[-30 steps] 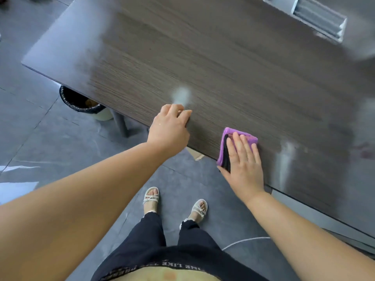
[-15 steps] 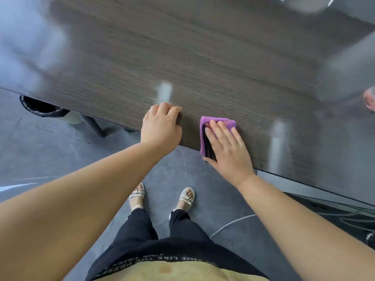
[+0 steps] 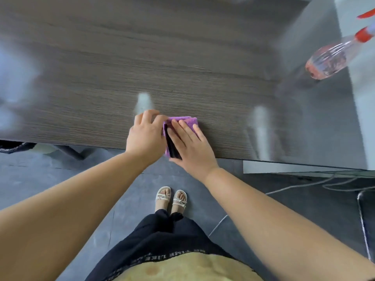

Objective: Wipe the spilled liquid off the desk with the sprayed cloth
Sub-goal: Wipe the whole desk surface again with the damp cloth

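Head view: the folded purple microfibre cloth point(image 3: 185, 120) lay on the dark wood-grain desk top point(image 3: 182, 57), at its near edge, with its near end overhanging slightly. The right hand point(image 3: 188, 145) pressed on it flat, fingers straight and spread, gripping nothing. The left hand point(image 3: 145, 136) rested on the same edge with fingers loosely bent, holding nothing; its right side touched the cloth's left edge.

Change over the last second: hand and cloth were apart, then closer, now in contact. The cloth had been slid left along the near edge. A clear plastic spray bottle with red trigger point(image 3: 332, 59) had come into frame at far right as the camera turned.

Judgement: one leftward stroke was at its end, the left hand acting as a stop. Two pale streaks showed on the desk, one just beyond the left fingertips point(image 3: 143, 102), one to the right point(image 3: 259, 126). Could not tell liquid from glare, so completion stayed unconfirmed.
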A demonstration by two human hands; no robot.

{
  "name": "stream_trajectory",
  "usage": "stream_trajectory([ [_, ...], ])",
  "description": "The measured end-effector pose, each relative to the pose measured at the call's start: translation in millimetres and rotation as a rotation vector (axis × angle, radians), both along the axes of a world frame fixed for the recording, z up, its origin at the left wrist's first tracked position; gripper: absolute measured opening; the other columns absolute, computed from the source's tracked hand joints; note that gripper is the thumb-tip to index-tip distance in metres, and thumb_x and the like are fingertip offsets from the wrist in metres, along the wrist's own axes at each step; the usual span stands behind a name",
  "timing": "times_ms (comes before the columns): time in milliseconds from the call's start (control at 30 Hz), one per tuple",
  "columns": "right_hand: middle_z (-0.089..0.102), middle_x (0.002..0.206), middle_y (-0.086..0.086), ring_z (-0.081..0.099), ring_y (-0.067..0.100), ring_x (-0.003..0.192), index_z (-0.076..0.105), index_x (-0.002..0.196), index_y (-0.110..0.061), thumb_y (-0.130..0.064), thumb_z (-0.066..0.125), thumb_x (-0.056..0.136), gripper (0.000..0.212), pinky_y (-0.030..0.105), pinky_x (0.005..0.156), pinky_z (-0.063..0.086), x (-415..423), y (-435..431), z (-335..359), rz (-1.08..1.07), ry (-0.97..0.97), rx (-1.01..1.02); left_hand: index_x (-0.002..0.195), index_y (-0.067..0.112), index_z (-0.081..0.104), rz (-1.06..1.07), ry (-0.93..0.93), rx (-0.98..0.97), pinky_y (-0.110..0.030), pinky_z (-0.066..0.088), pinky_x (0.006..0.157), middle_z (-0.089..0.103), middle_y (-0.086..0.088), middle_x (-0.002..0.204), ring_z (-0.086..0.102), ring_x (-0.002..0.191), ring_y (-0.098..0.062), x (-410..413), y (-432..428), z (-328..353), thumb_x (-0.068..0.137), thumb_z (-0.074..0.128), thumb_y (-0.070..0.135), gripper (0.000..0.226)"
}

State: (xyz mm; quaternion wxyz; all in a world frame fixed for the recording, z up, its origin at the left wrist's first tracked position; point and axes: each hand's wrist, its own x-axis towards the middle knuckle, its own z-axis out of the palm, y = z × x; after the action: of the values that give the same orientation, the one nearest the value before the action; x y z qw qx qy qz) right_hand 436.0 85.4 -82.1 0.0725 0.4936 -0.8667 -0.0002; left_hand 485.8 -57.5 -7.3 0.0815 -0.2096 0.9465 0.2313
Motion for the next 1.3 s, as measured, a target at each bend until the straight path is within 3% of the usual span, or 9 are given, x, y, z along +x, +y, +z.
stream_trajectory([
  [133, 0.040, 0.148, 0.012, 0.040, 0.027, 0.136, 0.036, 0.143, -0.011, -0.050, 0.069, 0.075, 0.085, 0.044, 0.114, 0.021, -20, 62, 6, 0.044, -0.004, 0.086, 0.134, 0.021, 0.047, -0.159, -0.056, -0.005, -0.043, 0.036, 0.102, 0.029, -0.005, 0.145, 0.020, 0.133, -0.028, -13, 5, -1, 0.087, 0.048, 0.011, 0.048],
  [333, 0.042, 0.146, 0.016, 0.039, 0.030, 0.135, 0.032, 0.142, -0.009, -0.050, 0.081, 0.063, 0.101, 0.047, 0.111, 0.023, -50, 147, 16, -0.071, -0.058, 0.196, 0.137, 0.025, 0.042, -0.327, -0.084, -0.053, -0.044, 0.029, 0.105, 0.026, -0.001, 0.146, 0.019, 0.135, -0.026, -38, 48, -2, 0.088, 0.048, 0.019, 0.050],
  [567, 0.037, 0.148, 0.018, 0.027, 0.029, 0.137, 0.025, 0.144, -0.008, -0.055, 0.069, 0.067, 0.100, 0.047, 0.113, 0.020, -78, 230, 33, -0.232, -0.222, 0.243, 0.136, 0.025, 0.042, -0.406, -0.081, -0.083, -0.042, 0.023, 0.108, 0.027, -0.001, 0.146, 0.019, 0.135, -0.025, -62, 93, -4, 0.088, 0.047, 0.023, 0.049],
  [733, 0.018, 0.155, 0.014, 0.014, 0.027, 0.144, 0.020, 0.149, -0.005, -0.081, 0.011, 0.081, 0.102, 0.048, 0.115, 0.012, -89, 254, 45, -0.318, -0.409, 0.325, 0.138, 0.024, 0.039, -0.385, -0.109, -0.071, -0.048, 0.016, 0.114, 0.026, -0.001, 0.146, 0.019, 0.136, -0.026, -77, 130, -5, 0.087, 0.048, 0.023, 0.053],
  [833, 0.001, 0.158, 0.008, -0.001, 0.022, 0.146, 0.011, 0.151, -0.009, -0.082, -0.003, 0.077, 0.105, 0.045, 0.118, -0.001, -95, 217, 39, -0.305, -0.397, 0.225, 0.143, 0.023, 0.030, -0.332, -0.119, -0.074, -0.051, 0.015, 0.113, 0.028, 0.000, 0.146, 0.021, 0.135, -0.026, -87, 150, -7, 0.085, 0.048, 0.023, 0.060],
  [933, -0.006, 0.160, 0.005, -0.009, 0.020, 0.147, 0.001, 0.152, -0.015, -0.072, 0.009, 0.086, 0.087, 0.040, 0.117, -0.010, -118, 183, 38, -0.283, -0.356, 0.195, 0.143, 0.023, 0.029, -0.254, -0.134, -0.086, -0.052, 0.015, 0.113, 0.030, -0.001, 0.144, 0.023, 0.134, -0.027, -97, 166, -8, 0.086, 0.047, 0.023, 0.060],
  [1067, -0.001, 0.160, 0.005, -0.005, 0.020, 0.147, 0.007, 0.153, -0.016, -0.062, 0.024, 0.093, 0.078, 0.037, 0.116, -0.009, -136, 191, 35, -0.157, -0.335, 0.171, 0.140, 0.021, 0.036, -0.199, -0.065, -0.062, -0.042, 0.021, 0.110, 0.034, 0.000, 0.142, 0.025, 0.132, -0.025, -109, 184, -4, 0.088, 0.045, 0.021, 0.052],
  [1200, 0.019, 0.157, 0.011, 0.012, 0.026, 0.146, 0.026, 0.149, -0.011, -0.060, 0.029, 0.090, 0.077, 0.049, 0.118, 0.011, -122, 240, 32, -0.046, -0.412, 0.093, 0.138, 0.020, 0.038, -0.120, -0.080, 0.034, -0.039, 0.032, 0.101, 0.036, -0.004, 0.139, 0.028, 0.129, -0.026, -124, 207, -1, 0.091, 0.044, 0.026, 0.048],
  [1300, 0.032, 0.152, 0.015, 0.023, 0.030, 0.142, 0.042, 0.142, -0.009, -0.056, 0.044, 0.088, 0.071, 0.042, 0.115, 0.019, -107, 270, 39, -0.220, -0.430, -0.117, 0.135, 0.023, 0.042, -0.092, -0.072, 0.070, -0.038, 0.035, 0.098, 0.037, -0.003, 0.135, 0.030, 0.125, -0.026, -131, 220, -3, 0.090, 0.048, 0.027, 0.046],
])
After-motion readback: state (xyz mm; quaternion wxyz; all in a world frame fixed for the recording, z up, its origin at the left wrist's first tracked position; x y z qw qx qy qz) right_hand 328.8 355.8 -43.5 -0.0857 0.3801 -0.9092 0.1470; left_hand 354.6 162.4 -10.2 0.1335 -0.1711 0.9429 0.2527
